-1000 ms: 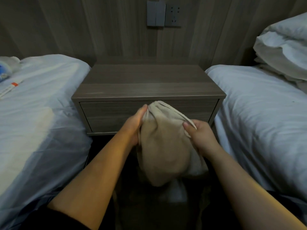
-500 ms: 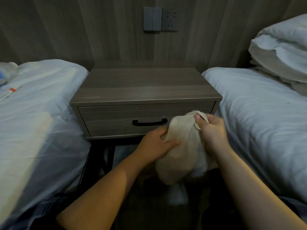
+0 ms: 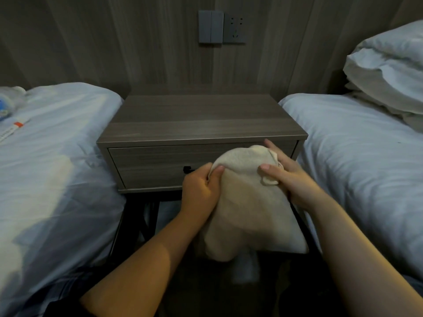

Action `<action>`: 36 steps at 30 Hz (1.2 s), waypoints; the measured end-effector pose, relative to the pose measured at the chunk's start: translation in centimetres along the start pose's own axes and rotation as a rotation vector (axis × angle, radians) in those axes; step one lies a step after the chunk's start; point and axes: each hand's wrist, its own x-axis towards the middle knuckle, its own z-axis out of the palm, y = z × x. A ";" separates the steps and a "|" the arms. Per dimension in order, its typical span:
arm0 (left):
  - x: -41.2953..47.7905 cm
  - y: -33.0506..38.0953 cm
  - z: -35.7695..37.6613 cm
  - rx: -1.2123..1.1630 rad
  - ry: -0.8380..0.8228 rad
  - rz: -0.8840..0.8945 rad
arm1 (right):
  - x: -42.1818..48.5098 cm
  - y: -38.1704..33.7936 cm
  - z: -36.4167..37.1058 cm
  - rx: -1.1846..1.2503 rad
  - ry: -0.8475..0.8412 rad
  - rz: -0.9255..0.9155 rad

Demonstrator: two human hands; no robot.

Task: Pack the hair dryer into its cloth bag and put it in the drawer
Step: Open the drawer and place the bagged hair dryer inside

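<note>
A beige cloth bag bulges with something inside; the hair dryer itself is hidden. I hold the bag upright in front of the wooden nightstand. My left hand pinches the bag's upper left side. My right hand grips its upper right side, with a loop of the drawstring by the thumb. The drawer is closed, and the bag and my hands cover most of its black handle.
White-sheeted beds flank the nightstand, the left bed and the right bed. Pillows are stacked at the far right. A switch and socket sit on the wall. Small items lie on the left bed.
The bag has risen and turned upright before the drawer front. My left hand shifted from the bag's lower side up to its top left. My right hand opened out along the top right.
</note>
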 end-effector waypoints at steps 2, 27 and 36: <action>0.3 0.4 -0.2 -0.007 0.019 -0.006 | 0.2 0.4 -0.5 0.117 -0.176 0.044; 2.4 -3.8 -1.2 0.447 -0.367 -0.151 | 0.3 1.3 0.9 -0.076 0.487 0.078; 3.6 -2.7 -2.0 0.534 -0.339 -0.082 | 0.3 0.7 -0.7 0.068 0.661 0.050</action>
